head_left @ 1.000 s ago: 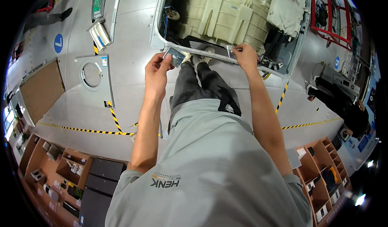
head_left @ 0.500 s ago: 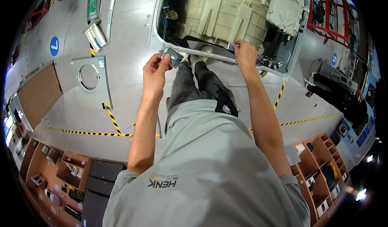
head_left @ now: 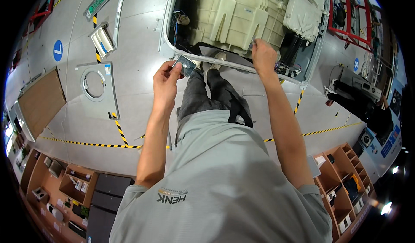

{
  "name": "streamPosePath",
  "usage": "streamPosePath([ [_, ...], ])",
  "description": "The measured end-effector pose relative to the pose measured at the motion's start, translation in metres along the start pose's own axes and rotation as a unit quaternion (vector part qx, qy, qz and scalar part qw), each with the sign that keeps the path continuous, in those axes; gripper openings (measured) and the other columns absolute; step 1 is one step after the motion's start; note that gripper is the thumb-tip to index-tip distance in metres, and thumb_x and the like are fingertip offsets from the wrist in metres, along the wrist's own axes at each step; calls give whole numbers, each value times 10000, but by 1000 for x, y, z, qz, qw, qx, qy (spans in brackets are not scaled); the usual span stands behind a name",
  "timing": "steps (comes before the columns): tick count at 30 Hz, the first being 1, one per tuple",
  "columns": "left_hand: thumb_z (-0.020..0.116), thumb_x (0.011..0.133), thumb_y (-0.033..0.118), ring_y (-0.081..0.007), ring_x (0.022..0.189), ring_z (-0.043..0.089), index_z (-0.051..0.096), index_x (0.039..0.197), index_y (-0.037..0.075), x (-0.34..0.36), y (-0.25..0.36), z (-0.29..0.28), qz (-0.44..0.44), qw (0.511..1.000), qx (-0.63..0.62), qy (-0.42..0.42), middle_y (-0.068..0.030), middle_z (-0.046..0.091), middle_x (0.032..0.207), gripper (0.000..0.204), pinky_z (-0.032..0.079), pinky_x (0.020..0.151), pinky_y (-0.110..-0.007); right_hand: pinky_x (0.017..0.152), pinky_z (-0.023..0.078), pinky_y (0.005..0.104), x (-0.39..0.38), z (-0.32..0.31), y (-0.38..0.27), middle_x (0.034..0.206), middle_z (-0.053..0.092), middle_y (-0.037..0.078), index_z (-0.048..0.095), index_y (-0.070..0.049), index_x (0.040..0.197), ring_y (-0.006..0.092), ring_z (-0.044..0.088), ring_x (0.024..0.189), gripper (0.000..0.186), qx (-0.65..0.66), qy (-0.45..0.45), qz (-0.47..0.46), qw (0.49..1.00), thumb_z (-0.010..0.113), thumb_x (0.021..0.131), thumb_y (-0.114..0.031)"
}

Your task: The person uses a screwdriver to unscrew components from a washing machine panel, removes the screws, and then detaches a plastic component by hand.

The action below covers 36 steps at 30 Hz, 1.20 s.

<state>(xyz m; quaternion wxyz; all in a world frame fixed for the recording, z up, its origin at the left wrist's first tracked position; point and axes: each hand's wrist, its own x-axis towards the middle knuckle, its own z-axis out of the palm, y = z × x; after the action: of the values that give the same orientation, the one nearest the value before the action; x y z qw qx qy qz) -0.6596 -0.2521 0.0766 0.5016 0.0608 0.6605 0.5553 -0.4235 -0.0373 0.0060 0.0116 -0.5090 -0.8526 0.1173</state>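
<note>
An opened washing machine stands in front of me, its cream plastic tub (head_left: 233, 16) showing inside the grey metal cabinet frame (head_left: 173, 48). My left hand (head_left: 165, 79) pinches a small, partly see-through packet (head_left: 186, 65) by its left edge, just outside the near rim. What lies inside the packet is too small to tell. Over the rim, against the near side of the tub, my right hand (head_left: 264, 57) is closed with thumb and fingertips together. A small pale piece shows at those fingertips, its kind unclear. Wiring (head_left: 287, 68) lies in the cabinet's near right corner.
On the floor at left lie a front panel (head_left: 111, 87) with a round opening, a detergent drawer (head_left: 102, 39), a metal strip (head_left: 118, 20) and a panel with a green circuit board (head_left: 101, 1). A person (head_left: 367, 104) in dark clothes is at far right, near a red frame (head_left: 351, 35).
My right hand has shifted slightly up and away along the tub. My left hand still holds the packet in nearly the same place. The circuit board panel now lies at a slant.
</note>
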Motion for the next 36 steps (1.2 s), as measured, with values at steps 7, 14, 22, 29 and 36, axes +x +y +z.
streamPosePath([
  [7, 642, 979, 190, -89, 777, 547, 667, 1045, -9, -3, 1, -4, 1, 1000, 1, 14, -4, 632, 837, 211, 461, 751, -250, 755, 510, 474, 69, -7, 18, 922, 664, 154, 645, -70, 1019, 361, 648, 901, 175, -32, 30, -54, 998, 627, 869, -158],
  [14, 625, 986, 174, -89, 807, 563, 663, 1076, 1, 10, -4, 9, -3, 1000, -10, -16, -8, 656, 876, 198, 456, 778, -252, 757, 522, 386, 32, -44, -3, 929, 668, 130, 573, -6, 1238, 275, 655, 830, 483, 107, 87, 61, 988, 751, 830, -192],
  [22, 624, 981, 145, -54, 652, 469, 647, 981, -16, 19, -12, 51, 29, 995, 54, -82, 16, 582, 726, 163, 372, 564, -244, 823, 514, 366, -55, -85, -108, 1052, 594, 120, 606, -48, 1191, 298, 613, 945, 416, 333, -92, -133, 929, 760, 809, -106],
  [29, 647, 941, 142, -109, 650, 486, 602, 885, -11, 34, -17, 54, 67, 975, 189, -95, -58, 566, 682, 169, 411, 572, -304, 768, 515, 424, -41, -88, -111, 975, 633, 164, 642, -15, 998, 373, 627, 902, 170, 259, -76, -156, 950, 662, 860, -111],
  [36, 683, 907, 228, -300, 786, 699, 667, 1010, -17, 69, -26, 62, 89, 955, 263, -102, -188, 705, 843, 266, 522, 694, -389, 773, 509, 477, -18, -76, -95, 923, 659, 178, 672, -49, 964, 390, 637, 897, 175, 280, -71, -114, 951, 618, 909, -206],
])
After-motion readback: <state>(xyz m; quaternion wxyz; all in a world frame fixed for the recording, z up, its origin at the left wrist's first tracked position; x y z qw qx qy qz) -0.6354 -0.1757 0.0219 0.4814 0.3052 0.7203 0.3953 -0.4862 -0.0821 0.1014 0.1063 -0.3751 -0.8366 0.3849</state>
